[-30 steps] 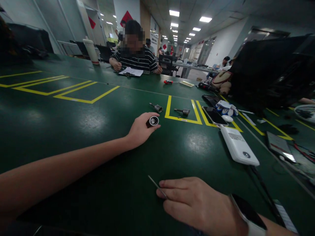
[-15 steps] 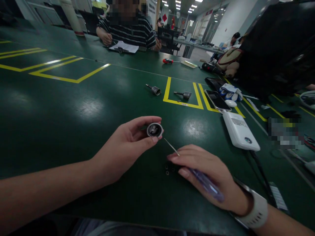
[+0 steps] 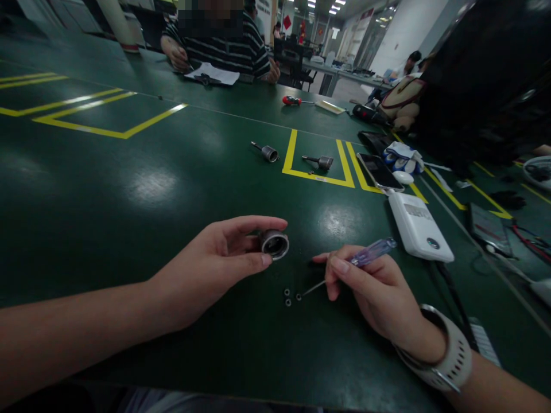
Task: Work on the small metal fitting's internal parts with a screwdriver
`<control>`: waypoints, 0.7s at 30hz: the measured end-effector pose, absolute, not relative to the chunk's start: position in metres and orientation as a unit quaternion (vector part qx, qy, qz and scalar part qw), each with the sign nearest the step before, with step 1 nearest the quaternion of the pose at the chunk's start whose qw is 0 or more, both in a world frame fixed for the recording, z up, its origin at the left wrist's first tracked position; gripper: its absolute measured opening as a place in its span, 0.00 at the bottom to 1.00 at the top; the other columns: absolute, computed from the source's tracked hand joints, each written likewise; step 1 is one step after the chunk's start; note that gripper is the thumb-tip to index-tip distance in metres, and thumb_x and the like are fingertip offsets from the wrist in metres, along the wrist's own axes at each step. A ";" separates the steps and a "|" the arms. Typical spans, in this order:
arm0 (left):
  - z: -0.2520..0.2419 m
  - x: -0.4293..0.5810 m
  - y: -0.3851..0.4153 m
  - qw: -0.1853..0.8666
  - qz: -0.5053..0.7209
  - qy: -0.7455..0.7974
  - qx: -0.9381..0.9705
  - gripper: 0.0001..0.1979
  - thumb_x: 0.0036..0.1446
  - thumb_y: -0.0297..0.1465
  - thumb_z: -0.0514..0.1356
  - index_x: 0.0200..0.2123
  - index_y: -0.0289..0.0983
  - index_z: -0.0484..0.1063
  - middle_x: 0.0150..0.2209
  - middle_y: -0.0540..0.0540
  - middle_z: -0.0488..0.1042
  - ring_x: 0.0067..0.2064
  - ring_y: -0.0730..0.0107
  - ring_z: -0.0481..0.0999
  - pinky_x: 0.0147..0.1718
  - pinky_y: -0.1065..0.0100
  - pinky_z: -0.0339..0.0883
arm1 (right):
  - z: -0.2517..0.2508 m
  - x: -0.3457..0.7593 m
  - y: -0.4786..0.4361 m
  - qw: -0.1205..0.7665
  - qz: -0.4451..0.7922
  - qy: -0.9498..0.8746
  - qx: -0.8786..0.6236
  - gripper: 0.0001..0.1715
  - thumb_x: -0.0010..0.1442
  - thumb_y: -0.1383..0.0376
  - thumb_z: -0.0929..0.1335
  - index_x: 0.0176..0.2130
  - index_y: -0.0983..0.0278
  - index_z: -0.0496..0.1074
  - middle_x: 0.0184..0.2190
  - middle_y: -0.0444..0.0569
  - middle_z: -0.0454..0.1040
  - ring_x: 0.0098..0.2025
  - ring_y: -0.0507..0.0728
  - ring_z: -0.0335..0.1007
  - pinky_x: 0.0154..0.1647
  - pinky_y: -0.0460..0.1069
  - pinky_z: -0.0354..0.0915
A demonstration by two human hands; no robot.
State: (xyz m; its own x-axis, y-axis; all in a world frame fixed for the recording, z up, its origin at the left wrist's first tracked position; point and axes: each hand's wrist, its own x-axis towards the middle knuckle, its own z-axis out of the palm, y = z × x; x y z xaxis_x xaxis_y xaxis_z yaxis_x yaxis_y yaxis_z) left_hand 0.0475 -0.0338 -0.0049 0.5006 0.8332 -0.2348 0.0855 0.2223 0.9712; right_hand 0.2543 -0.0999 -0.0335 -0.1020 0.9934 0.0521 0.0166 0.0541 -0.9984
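Observation:
Between the thumb and fingers of my left hand [image 3: 224, 261] is a round metal cup-shaped part [image 3: 274, 245], its hollow end tilted toward me. My right hand [image 3: 365, 278] grips a small screwdriver with a clear purple handle [image 3: 373, 252]. The screwdriver's thin shaft slants down to the left, and its tip is at a small ring-shaped nut [image 3: 298, 297] on the table. Two more such nuts [image 3: 287, 301] lie just left of it. Farther back, two metal cups with stems rest on the table, one [image 3: 269, 152] outside a yellow taped box and the other [image 3: 323, 163] within it.
A white power bank [image 3: 419, 226] with a cable lies to the right, near a phone [image 3: 379, 172] and blue-white gloves [image 3: 403, 158]. Toward the back is a red-handled screwdriver [image 3: 293, 100]. Across the green table [image 3: 107, 229] sits a person in a striped shirt [image 3: 215, 51].
My right hand has turned over, swinging the screwdriver so its handle points up and its tip down at the nuts. My left hand has lowered slightly, tipping the metal cup toward me.

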 end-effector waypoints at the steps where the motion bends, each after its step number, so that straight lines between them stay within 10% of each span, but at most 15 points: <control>1: -0.005 0.047 -0.034 0.665 0.281 0.412 0.556 0.19 0.45 0.26 0.63 0.44 0.40 0.74 0.41 0.47 0.78 0.45 0.61 0.75 0.45 0.62 0.69 | -0.033 0.254 -0.101 0.477 0.488 -0.558 -0.472 0.12 0.60 0.62 0.65 0.27 0.63 0.71 0.18 0.41 0.69 0.25 0.50 0.67 0.40 0.51 0.67; 13: -0.014 0.049 -0.032 0.657 0.289 0.400 0.571 0.18 0.46 0.25 0.63 0.43 0.41 0.74 0.42 0.48 0.78 0.44 0.65 0.75 0.45 0.66 0.68 | -0.022 0.243 -0.117 0.379 0.071 -0.843 -0.375 0.05 0.55 0.73 0.64 0.33 0.66 0.69 0.25 0.46 0.73 0.29 0.52 0.68 0.51 0.60 0.62; 21: -0.015 0.055 -0.034 0.635 0.292 0.395 0.596 0.17 0.46 0.26 0.63 0.42 0.39 0.73 0.43 0.48 0.77 0.44 0.66 0.76 0.45 0.66 0.69 | -0.019 0.241 -0.117 0.378 0.007 -0.849 -0.370 0.08 0.57 0.71 0.63 0.38 0.68 0.69 0.32 0.50 0.76 0.37 0.56 0.71 0.51 0.59 0.64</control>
